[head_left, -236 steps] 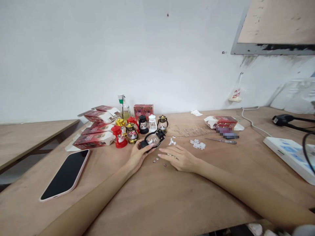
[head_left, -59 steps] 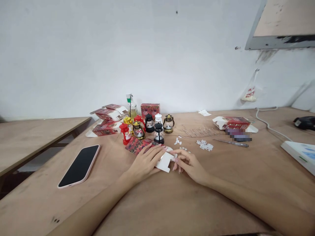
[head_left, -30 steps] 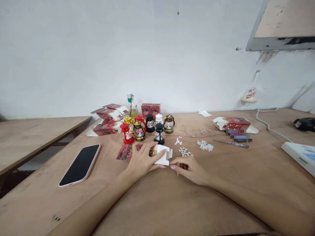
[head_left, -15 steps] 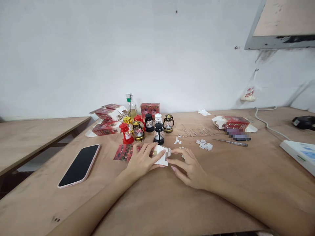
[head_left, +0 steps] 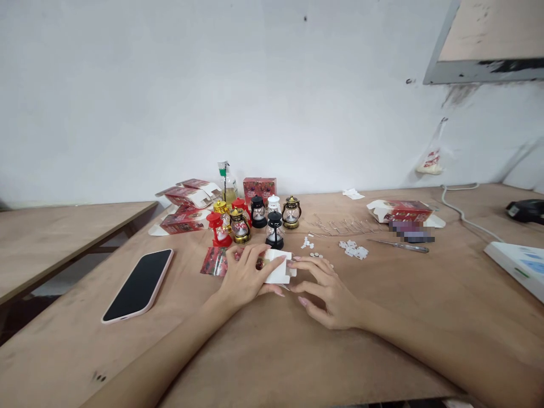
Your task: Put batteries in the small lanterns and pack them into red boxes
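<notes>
Here, grasps the box (head_left: 278, 275) on the worktop (head_left: 238, 357), near the lanterns (head_left: 275, 232), with left fingers (head_left: 271, 270), apparently to steady its open end; seemingly touches the flaps (head_left: 293, 272) with right fingers (head_left: 314, 272), loosely parted, gripping nothing visible.

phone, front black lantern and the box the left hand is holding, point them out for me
Phone (head_left: 138, 286): head view, on the middle of its dark screen.
Front black lantern (head_left: 271, 232): head view, on its clear globe.
Box (head_left: 279, 272): head view, on its white end.
</notes>
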`<state>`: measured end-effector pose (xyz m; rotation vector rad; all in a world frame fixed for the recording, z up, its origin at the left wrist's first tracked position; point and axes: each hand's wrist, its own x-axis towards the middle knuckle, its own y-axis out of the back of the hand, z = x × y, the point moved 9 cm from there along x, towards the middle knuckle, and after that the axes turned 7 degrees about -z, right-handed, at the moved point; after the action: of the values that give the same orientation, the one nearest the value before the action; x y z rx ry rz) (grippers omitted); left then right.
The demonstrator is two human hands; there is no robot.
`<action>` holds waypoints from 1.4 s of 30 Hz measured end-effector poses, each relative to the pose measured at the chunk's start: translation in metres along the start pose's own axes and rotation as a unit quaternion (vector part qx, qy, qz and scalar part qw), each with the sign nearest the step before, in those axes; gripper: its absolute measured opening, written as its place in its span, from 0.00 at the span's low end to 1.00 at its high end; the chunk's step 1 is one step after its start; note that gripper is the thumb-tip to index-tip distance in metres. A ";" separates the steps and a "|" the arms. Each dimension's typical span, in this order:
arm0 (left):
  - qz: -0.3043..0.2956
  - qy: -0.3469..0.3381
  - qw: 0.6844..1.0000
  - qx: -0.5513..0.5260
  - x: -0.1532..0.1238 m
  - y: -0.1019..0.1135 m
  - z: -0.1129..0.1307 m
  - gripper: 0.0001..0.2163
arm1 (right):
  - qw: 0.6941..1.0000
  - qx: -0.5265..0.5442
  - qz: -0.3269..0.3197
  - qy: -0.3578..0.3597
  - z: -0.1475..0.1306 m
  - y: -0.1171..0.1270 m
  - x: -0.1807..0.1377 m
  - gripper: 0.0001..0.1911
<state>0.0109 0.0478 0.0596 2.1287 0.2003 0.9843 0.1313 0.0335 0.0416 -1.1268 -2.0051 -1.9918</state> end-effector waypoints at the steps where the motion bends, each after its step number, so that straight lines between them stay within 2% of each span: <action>1: -0.003 0.004 1.000 0.003 0.000 -0.001 0.000 0.30 | 1.000 0.002 -0.003 -0.004 0.001 -0.001 0.000 0.10; 8: 0.007 -0.003 1.000 0.005 0.003 0.001 0.003 0.28 | 1.000 -0.005 -0.003 -0.031 0.007 -0.003 0.001 0.10; 15: 0.012 -0.044 0.996 -0.082 0.002 0.002 0.008 0.21 | 0.997 -0.029 0.050 -0.049 0.010 0.002 -0.001 0.05; 18: 0.034 -0.064 0.992 -0.100 0.002 0.006 0.013 0.16 | 0.994 -0.037 0.080 -0.069 0.015 0.005 -0.003 0.05; 21: 0.058 -0.069 0.992 -0.093 0.002 0.012 0.015 0.16 | 0.991 -0.023 0.091 -0.096 0.021 0.007 -0.005 0.05; 25: 0.049 -0.063 0.993 -0.081 0.004 0.012 0.016 0.20 | 0.988 0.037 0.083 -0.125 0.028 0.007 -0.005 0.06; 31: 0.062 -0.068 0.993 -0.079 0.004 0.017 0.018 0.16 | 0.972 0.100 0.063 -0.202 0.046 0.000 -0.006 0.05; 35: 0.077 -0.035 0.991 -0.106 0.001 0.024 0.010 0.13 | 0.944 0.191 0.048 -0.264 0.062 -0.007 -0.009 0.07; 39: 0.091 -0.027 0.985 -0.141 -0.004 0.028 0.007 0.21 | 0.910 0.325 0.054 -0.252 0.062 -0.013 -0.009 0.07; 42: 0.095 -0.037 0.984 -0.145 -0.005 0.028 0.009 0.29 | 0.878 0.421 0.079 -0.213 0.055 -0.015 -0.009 0.11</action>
<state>0.0095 0.0213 0.0727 1.9344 -0.1776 0.9761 0.1528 0.0807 0.0164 -1.4564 -2.4512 -0.6289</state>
